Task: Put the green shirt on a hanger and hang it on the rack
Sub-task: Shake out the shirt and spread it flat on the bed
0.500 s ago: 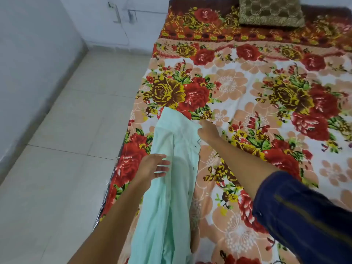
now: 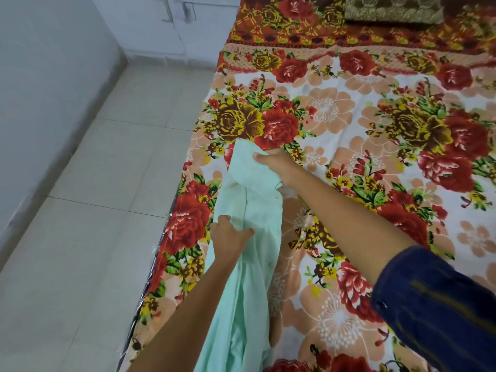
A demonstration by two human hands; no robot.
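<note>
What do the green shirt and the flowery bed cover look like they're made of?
Green shirt: thin woven cloth, perhaps cotton, matte; it folds softly where the right hand grips it. Bed cover: printed fabric with a slight sheen, possibly a plush synthetic blanket; hard to confirm.

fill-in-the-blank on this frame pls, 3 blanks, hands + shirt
1. The right hand grips the far end of the ____ shirt.
2. The shirt lies on a bed covered by a sheet with a ____ print.
3. The left hand touches the shirt nearer the camera, on the side towards the tiled ____.

Missing words: green; floral; floor
</note>
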